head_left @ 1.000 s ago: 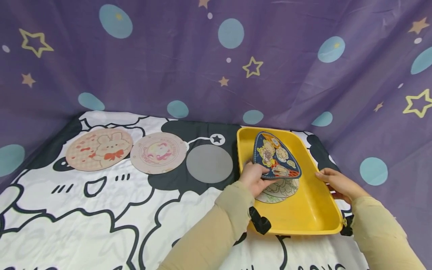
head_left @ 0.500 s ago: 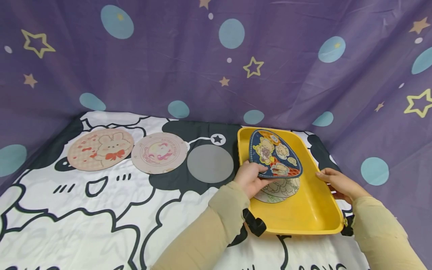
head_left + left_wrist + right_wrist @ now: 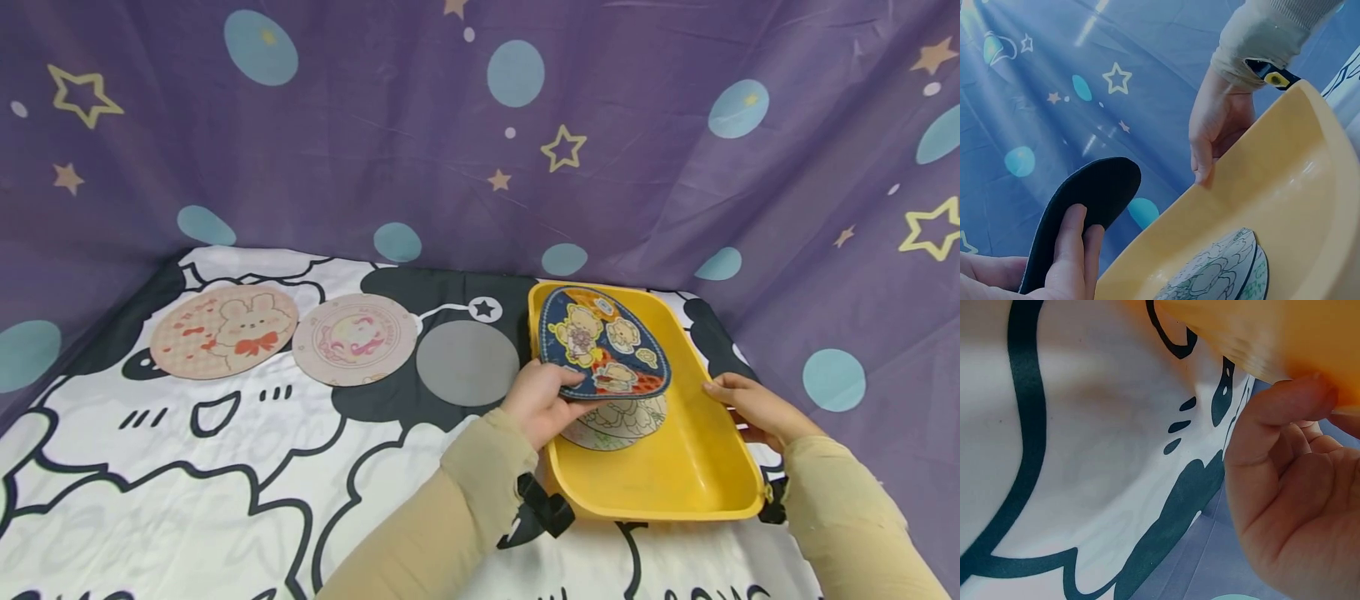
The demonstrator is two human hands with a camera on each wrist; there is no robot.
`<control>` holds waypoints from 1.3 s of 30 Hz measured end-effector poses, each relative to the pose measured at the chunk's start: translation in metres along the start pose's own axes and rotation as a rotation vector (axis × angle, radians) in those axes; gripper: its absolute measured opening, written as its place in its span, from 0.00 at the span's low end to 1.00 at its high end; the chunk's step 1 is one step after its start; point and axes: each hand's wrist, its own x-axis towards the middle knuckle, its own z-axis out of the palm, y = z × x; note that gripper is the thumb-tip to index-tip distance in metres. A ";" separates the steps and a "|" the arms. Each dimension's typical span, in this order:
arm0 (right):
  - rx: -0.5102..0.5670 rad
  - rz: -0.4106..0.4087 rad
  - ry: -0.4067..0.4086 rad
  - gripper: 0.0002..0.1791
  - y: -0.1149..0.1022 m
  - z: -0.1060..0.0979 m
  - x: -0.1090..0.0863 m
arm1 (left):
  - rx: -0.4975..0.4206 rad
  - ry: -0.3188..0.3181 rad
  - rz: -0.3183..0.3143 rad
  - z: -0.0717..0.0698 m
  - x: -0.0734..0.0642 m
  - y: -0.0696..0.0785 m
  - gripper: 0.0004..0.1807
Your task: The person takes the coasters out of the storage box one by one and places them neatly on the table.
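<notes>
My left hand (image 3: 540,406) pinches the near-left edge of a round navy mat (image 3: 600,333) printed with cartoon bears, holding it tilted over the left side of a yellow tray (image 3: 697,458). In the left wrist view, fingers press the mat's dark underside (image 3: 1100,187). Beneath it, overlapping round mats (image 3: 618,427) with line drawings lie in the tray, partly hidden. My right hand (image 3: 757,410) grips the tray's right rim between thumb and curled fingers; the right wrist view shows this right hand (image 3: 1291,500) from below.
Left of the tray, three round mats lie in a row on the patterned cloth (image 3: 187,508): a plain grey mat (image 3: 467,363), a pink unicorn mat (image 3: 354,340) and a rabbit mat (image 3: 222,332). A purple starry curtain (image 3: 420,150) hangs behind and along the right.
My left hand has drawn the navy mat leftward toward the tray's left rim, its printed face turning more into view. The right hand and tray stay in place.
</notes>
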 end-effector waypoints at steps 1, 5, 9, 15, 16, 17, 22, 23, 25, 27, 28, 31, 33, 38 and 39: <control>0.002 -0.001 0.000 0.20 0.000 0.000 0.000 | -0.001 -0.004 0.000 0.000 -0.001 0.001 0.32; 0.004 0.000 0.000 0.20 0.000 0.000 0.000 | 0.002 -0.027 0.003 -0.001 -0.006 0.005 0.32; 0.002 0.002 0.002 0.21 0.000 0.000 -0.001 | 0.011 -0.055 0.006 -0.001 -0.011 0.009 0.33; -0.001 -0.001 0.004 0.21 0.000 0.000 -0.001 | 0.043 -0.080 0.009 -0.003 -0.019 0.016 0.33; 0.000 -0.001 0.003 0.20 0.000 0.000 -0.001 | 0.054 -0.085 0.008 -0.004 -0.021 0.018 0.33; 0.002 -0.001 0.003 0.20 0.000 0.000 -0.001 | 0.067 -0.091 0.006 -0.005 -0.022 0.019 0.32; 0.001 -0.004 0.003 0.21 0.001 0.001 -0.001 | 0.123 -0.120 0.013 -0.010 -0.030 0.028 0.31; 0.001 -0.005 0.003 0.21 0.001 0.001 -0.001 | 0.128 -0.124 0.015 -0.011 -0.031 0.029 0.31; 0.001 -0.008 0.002 0.21 0.000 0.000 -0.001 | 0.129 -0.132 0.016 -0.014 -0.034 0.033 0.32; 0.002 -0.009 0.000 0.21 0.000 0.001 -0.002 | 0.127 -0.138 0.016 -0.017 -0.036 0.035 0.33; 0.003 -0.010 -0.001 0.20 -0.001 0.001 -0.002 | 0.125 -0.138 0.015 -0.019 -0.037 0.037 0.33; 0.004 -0.012 -0.006 0.20 -0.002 0.000 -0.003 | 0.122 -0.132 0.012 -0.024 -0.040 0.040 0.34; 0.004 -0.010 -0.007 0.20 -0.002 0.000 -0.003 | 0.120 -0.129 0.010 -0.028 -0.042 0.041 0.34; 0.005 -0.006 -0.007 0.20 -0.001 0.000 -0.002 | 0.119 -0.120 0.011 -0.038 -0.047 0.045 0.34; 0.005 -0.006 -0.006 0.20 0.000 0.000 -0.002 | 0.123 -0.117 0.013 -0.040 -0.049 0.046 0.34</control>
